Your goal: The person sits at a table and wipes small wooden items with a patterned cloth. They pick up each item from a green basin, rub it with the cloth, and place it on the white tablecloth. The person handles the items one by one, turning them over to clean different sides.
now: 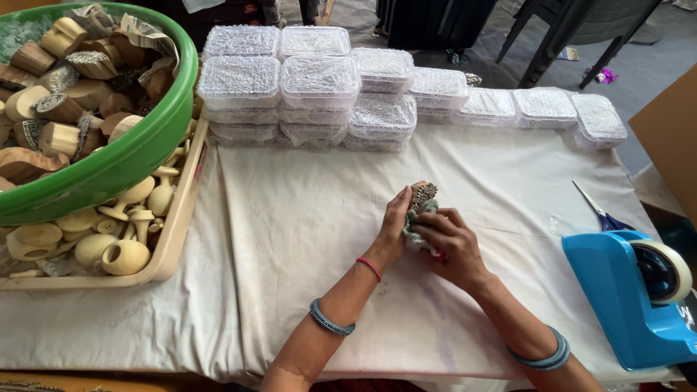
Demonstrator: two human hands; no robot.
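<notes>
A: What is the biggest thing in view?

B: The worktop point(305, 290), spread with a creased off-white cloth. At its far edge stand rows of clear lidded plastic boxes point(319, 83), some stacked, some single, stuffed with bubble wrap.

A: And to the left?

B: A green basin point(138, 156) heaped with carved wooden blocks, resting on a beige tray point(178, 232) of pale turned wooden handles. At the right edge sits a blue tape dispenser point(624, 305) with a roll on it, and blue-handled scissors point(599, 210) lie just behind it.

A: Where are the hands?

B: Together near the middle of the cloth. The left hand point(396, 232) is wrapped round a small wooden stamp block point(422, 194), dark brown, its upturned face cut with a fine dense pattern. The block is held just above the cloth, tipped away from the person.

A: And the other one?

B: The right hand point(446, 243) is closed on a crumpled grey-green rag point(415, 226), pressed against the block's underside.
</notes>
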